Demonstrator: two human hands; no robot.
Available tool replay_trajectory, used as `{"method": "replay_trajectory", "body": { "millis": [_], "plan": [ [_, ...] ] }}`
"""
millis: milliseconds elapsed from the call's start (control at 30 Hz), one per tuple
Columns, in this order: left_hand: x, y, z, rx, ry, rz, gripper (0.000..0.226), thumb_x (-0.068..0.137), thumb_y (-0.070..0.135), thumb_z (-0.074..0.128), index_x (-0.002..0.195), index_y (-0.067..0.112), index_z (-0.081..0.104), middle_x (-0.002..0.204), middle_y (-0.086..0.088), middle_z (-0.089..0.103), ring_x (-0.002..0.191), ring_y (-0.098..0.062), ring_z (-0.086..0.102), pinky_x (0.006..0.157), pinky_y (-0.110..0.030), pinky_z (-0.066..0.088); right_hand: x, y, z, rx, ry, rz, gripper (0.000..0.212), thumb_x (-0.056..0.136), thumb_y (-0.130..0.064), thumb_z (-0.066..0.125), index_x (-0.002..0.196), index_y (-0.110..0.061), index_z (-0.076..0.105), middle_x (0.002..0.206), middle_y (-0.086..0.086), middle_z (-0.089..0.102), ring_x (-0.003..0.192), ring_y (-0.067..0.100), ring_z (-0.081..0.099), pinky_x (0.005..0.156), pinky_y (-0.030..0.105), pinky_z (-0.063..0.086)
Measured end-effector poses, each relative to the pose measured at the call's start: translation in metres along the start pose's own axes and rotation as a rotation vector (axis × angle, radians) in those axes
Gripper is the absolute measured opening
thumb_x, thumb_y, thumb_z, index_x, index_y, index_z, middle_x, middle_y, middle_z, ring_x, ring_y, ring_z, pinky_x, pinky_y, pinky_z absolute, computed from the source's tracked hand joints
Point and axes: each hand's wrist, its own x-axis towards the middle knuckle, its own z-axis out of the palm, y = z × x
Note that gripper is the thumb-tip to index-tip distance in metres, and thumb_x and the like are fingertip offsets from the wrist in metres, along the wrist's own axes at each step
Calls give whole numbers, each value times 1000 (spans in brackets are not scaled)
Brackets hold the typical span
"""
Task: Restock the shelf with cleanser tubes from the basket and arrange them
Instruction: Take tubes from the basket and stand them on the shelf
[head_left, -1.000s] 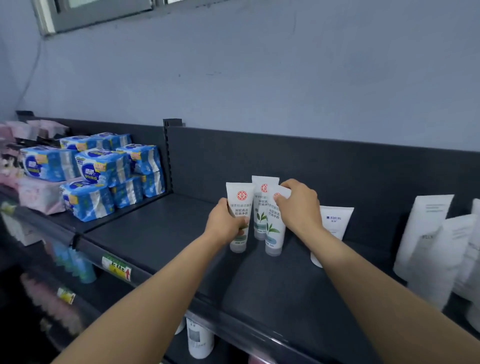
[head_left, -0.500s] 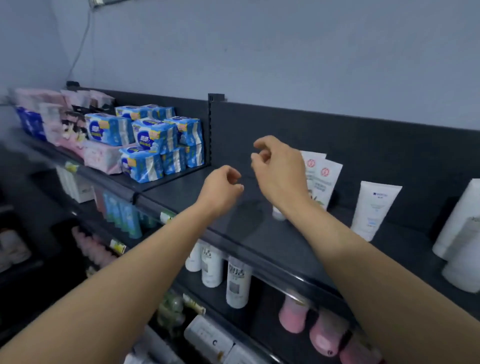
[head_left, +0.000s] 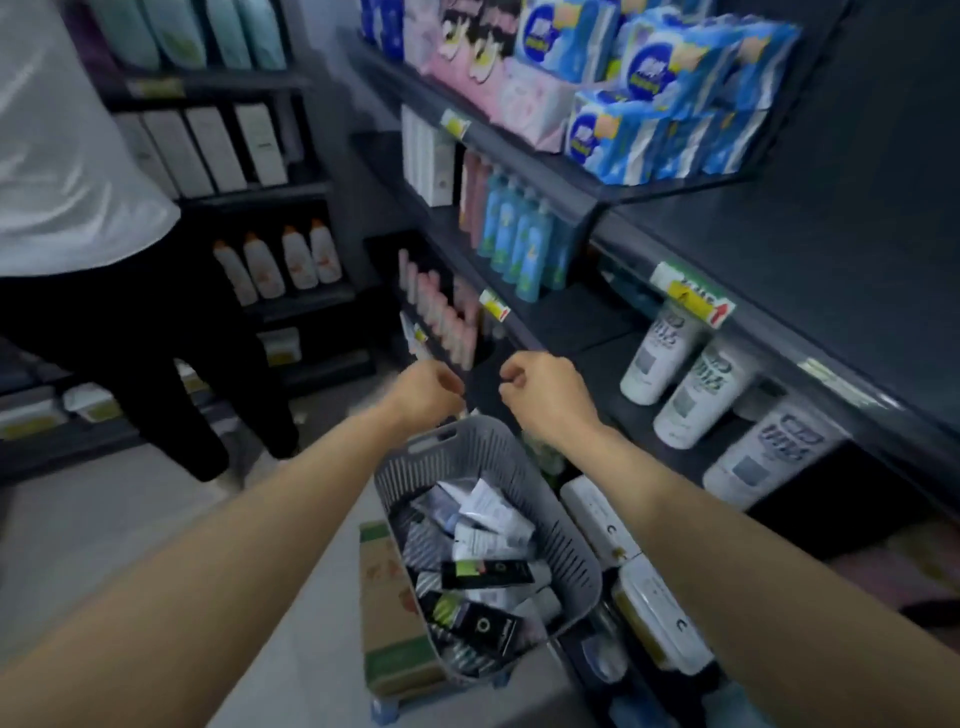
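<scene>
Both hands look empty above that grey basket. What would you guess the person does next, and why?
Probably lower one hand, likely the right hand, into the basket to take a tube. Both it and the left hand hang loosely curled with nothing in them, and the basket below them is full of tubes.

basket (head_left: 566, 530) on floor at centre near, tubes (head_left: 483, 566) piled inside it. cardboard box (head_left: 387, 608) just left of basket. shelving (head_left: 779, 312) runs along right, bottles (head_left: 691, 384) on its lower shelf right of basket, wrapped packs (head_left: 654, 93) on top shelf far right. another person (head_left: 104, 260) stands far left. both hands (head_left: 431, 389) (head_left: 545, 392) above basket's far rim.
</scene>
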Motion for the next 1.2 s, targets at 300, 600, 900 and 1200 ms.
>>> {"method": "replay_trajectory", "body": {
  "millis": [300,600,900,1200],
  "plan": [
    [24,-93,50,-49,-84,-209,13,82,2,58,81,13,65,80,-6,57,73,-18,52,63,-22,39,34,65,123,-161,-361,109,14,88,-10,52,80,-6,62,84,14,66,84,33,63,65,36,50],
    [72,-158,129,-225,-156,-494,34,86,-3,54,60,17,43,64,-3,44,71,-20,43,64,-29,35,67,140,196,-297,-586,79,32,94,-15,50,125,-7,49,107,14,66,90,29,60,57,28,38],
    [108,-199,198,-270,-138,-708,4,86,3,58,84,5,54,86,-20,59,79,-22,51,68,-32,39,96,183,258,-206,-669,191,53,88,-24,63,134,-6,43,137,14,48,122,28,50,92,28,42],
    [123,-224,227,-50,-245,-700,6,85,6,58,91,5,58,75,-5,55,70,-17,54,53,-24,40,102,213,310,-281,-762,179,79,78,-28,73,139,-5,27,136,18,45,119,33,52,92,35,47]
  ]
}}
